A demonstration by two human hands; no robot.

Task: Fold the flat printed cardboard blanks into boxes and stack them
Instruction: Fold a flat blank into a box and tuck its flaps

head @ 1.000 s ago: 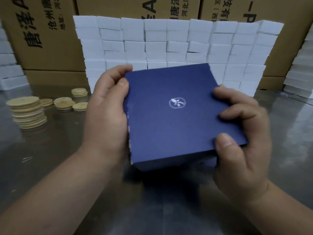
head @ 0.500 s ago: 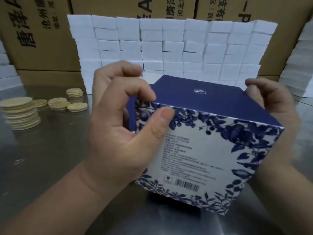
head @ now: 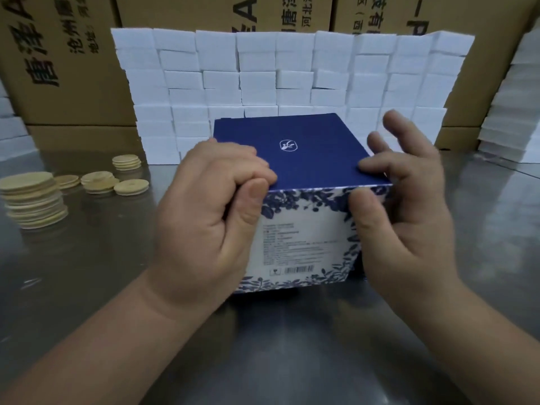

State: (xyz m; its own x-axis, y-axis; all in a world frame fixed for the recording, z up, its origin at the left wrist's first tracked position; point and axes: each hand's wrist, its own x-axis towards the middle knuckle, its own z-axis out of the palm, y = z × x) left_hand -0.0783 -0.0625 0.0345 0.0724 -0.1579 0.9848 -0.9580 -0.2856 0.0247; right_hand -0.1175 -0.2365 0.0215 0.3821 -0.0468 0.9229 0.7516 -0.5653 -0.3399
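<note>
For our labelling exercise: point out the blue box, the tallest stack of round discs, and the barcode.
blue box [head: 304, 159], head view, on its plain blue top face.
tallest stack of round discs [head: 32, 200], head view, on the stack's side.
barcode [head: 298, 269], head view, on its middle bars.

steel table [head: 87, 287], tan disc stacks [head: 32, 200] at 9 o'clock, white block wall [head: 292, 68] at 12, brown cartons [head: 67, 54] behind
</note>
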